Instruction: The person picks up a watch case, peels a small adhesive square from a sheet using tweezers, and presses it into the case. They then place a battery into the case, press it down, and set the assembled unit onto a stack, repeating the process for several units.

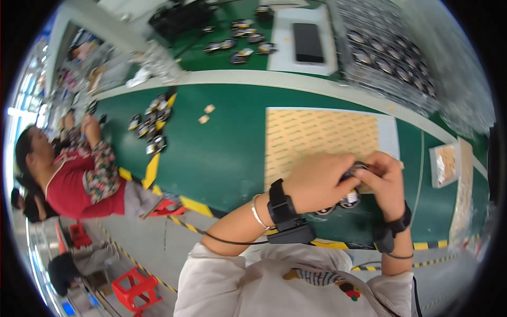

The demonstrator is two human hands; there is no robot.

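My left hand [325, 177] and my right hand [388, 182] meet over the table at the near right. Between their fingers is a small dark part [357, 168], mostly covered, so its kind does not show. Both hands are closed around it. Just below the fingers, a similar small part with a shiny face [349, 199] lies near the table's front edge. Behind the hands is a sheet of tan stickers [317, 134] with rows of green marks, resting on a white backing [389, 132].
Several black-and-silver parts [153, 119] lie at the left by striped tape. Two tan squares [205, 119] sit mid-table. Beyond a pale ledge [237, 77] are a dark phone-like slab [308, 43] and parts trays [388, 50]. A co-worker [79, 182] sits at the left.
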